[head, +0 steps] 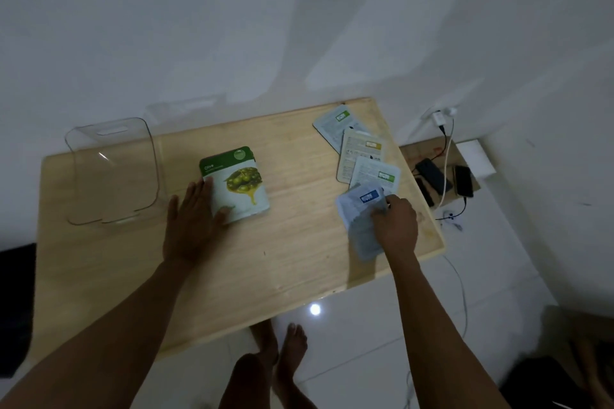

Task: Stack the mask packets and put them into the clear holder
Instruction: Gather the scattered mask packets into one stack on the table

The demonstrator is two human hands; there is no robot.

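Observation:
A green olive mask packet (237, 183) lies face up near the middle of the wooden table (299, 242). My left hand (191, 219) rests flat against its left edge, thumb under its lower corner. My right hand (395, 226) grips a blue-labelled packet (358, 209), lifting it slightly at the right side. Three more packets lie face down in a row behind it: one with a green label (377, 174), one with a yellow label (360, 151), and the farthest one (335, 123). The clear holder (113, 173) stands at the table's back left.
The table stands against a white wall. Right of it, on the floor, lie phones (463, 181) and a dark power bank (432, 176) with cables running to a wall charger (440, 116). My bare feet (282, 349) stand on white tiles below the table's front edge.

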